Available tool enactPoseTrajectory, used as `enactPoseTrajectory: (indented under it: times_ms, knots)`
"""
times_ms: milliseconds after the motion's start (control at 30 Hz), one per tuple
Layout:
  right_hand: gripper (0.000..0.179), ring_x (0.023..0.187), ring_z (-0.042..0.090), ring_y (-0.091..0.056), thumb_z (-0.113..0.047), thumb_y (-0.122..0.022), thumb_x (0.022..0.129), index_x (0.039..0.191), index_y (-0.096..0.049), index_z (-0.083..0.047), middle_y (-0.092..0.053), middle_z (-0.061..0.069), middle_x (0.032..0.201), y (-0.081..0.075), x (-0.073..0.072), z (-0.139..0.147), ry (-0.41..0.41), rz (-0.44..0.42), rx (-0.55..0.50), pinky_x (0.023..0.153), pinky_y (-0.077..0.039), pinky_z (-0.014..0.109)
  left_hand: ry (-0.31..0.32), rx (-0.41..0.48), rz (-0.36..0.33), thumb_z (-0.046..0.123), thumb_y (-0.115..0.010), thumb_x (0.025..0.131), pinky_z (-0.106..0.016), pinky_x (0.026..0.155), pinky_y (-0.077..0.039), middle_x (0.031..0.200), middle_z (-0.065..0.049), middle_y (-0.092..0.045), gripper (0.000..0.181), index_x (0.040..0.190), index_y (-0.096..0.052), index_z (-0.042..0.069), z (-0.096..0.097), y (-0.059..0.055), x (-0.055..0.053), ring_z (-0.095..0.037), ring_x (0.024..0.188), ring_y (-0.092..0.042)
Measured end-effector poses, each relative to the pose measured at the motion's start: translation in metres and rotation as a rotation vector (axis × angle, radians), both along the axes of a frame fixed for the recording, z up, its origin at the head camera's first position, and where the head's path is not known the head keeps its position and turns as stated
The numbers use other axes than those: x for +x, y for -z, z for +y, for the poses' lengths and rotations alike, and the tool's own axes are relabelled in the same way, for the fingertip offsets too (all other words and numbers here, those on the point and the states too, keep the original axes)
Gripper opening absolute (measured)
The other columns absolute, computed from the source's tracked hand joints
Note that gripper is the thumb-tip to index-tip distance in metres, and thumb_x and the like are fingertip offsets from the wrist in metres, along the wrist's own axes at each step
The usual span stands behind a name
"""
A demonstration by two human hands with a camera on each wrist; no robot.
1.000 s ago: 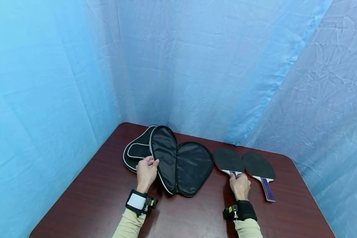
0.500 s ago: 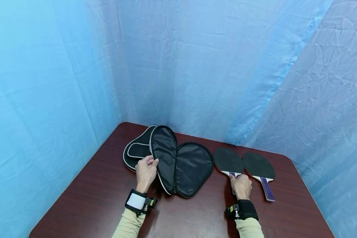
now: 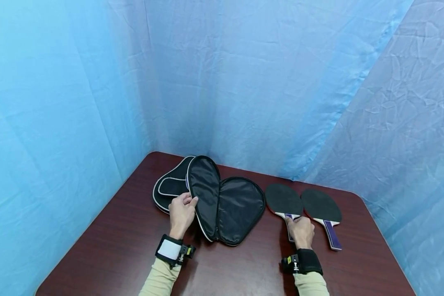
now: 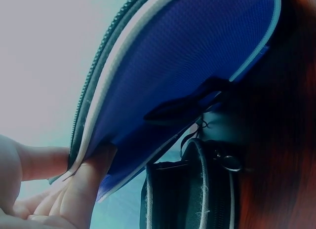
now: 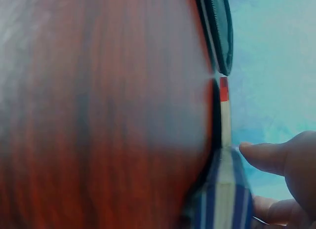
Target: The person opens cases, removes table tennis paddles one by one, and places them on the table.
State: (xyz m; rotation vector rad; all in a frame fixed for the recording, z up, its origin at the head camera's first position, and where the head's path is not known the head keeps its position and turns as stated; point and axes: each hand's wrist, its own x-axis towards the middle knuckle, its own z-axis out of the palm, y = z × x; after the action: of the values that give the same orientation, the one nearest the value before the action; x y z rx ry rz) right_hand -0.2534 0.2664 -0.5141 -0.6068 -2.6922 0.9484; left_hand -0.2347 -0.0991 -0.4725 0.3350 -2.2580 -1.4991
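L hand (image 3: 181, 213) pinches the rim of the raised flap (image 3: 204, 185) btwn thumb & fingers. R hand (image 3: 301, 232) is at the handle (image 5: 224, 199) of the inner paddle (image 3: 283, 198), thumb out by the neck; can't tell if it's gripping or just resting there. Hands well apart.

Open case (image 3: 240, 211) is mid-table, spread in 2 halves: raised flap tilts up at L, other half lies flat, smooth black lining showing in both. Flap's outer face is blue w/ pale piping, zip teeth along the rim (L wrist cam).

Flap partly blocks the 2nd case (image 3: 169, 188), just L of it: black, white piping, pocket outline; contents hidden. A metal zip pull (image 4: 230, 163) shows near it.

Inner paddle lies R of the open case, blade v. close to its edge; can't tell if touching. Outer paddle (image 3: 322, 205) is just R of that, also black side up, purple hdl angled twd the person. All on a dark red-brown table (image 3: 237, 275), blue curtains (image 3: 222, 82) behind & at sides.
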Motion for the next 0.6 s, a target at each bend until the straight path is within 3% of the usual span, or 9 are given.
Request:
enactPoseTrajectory:
  times_ms: [133,300,433,500,600]
  knots:
    - [0.043,0.064,0.031,-0.054,-0.025,-0.07,0.09,0.057,-0.052,-0.007,-0.045,0.005,0.053,-0.007,-0.001,-0.003,0.0,0.075,0.008,0.067,-0.042,0.043,0.012,0.011,0.002,0.014,-0.071,0.09,-0.045,0.088,-0.054,0.096,-0.014,-0.076,0.024,0.11,-0.074,0.001,0.0,-0.001,0.0,-0.028,0.097,-0.071]
    - [0.026,0.078,0.038,-0.059,-0.021,-0.069,0.091,0.08,-0.066,0.002,-0.063,0.018,0.074,-0.018,0.003,-0.014,-0.067,0.153,-0.025,0.074,-0.047,0.051,0.026,0.016,-0.008,0.016,-0.072,0.09,-0.044,0.086,-0.055,0.097,-0.015,-0.076,0.025,0.111,-0.074,0.001,0.001,-0.003,0.0,-0.028,0.096,-0.072]
    - [0.021,0.071,0.029,-0.061,-0.02,-0.069,0.093,0.09,-0.07,0.001,-0.069,0.016,0.08,-0.027,0.006,-0.031,-0.184,0.197,-0.056,0.07,-0.05,0.046,0.032,0.02,-0.018,0.017,-0.072,0.09,-0.044,0.087,-0.055,0.097,-0.014,-0.076,0.026,0.111,-0.074,0.002,0.002,-0.003,0.0,-0.028,0.099,-0.071]
    - [0.018,0.068,0.025,-0.062,-0.018,-0.069,0.094,0.09,-0.071,-0.001,-0.07,0.015,0.079,-0.032,0.006,-0.042,-0.252,0.212,-0.078,0.075,-0.051,0.046,0.036,0.022,-0.017,0.017,-0.072,0.09,-0.044,0.087,-0.055,0.096,-0.014,-0.076,0.026,0.111,-0.074,0.002,0.003,-0.004,0.0,-0.028,0.098,-0.071]
    - [0.014,0.065,0.026,-0.065,-0.016,-0.069,0.094,0.091,-0.072,-0.003,-0.07,0.015,0.079,-0.04,0.005,-0.06,-0.355,0.218,-0.136,0.072,-0.055,0.042,0.04,0.03,-0.006,0.017,-0.072,0.09,-0.044,0.086,-0.055,0.095,-0.013,-0.076,0.025,0.11,-0.074,0.002,0.004,-0.005,-0.001,-0.027,0.097,-0.071]
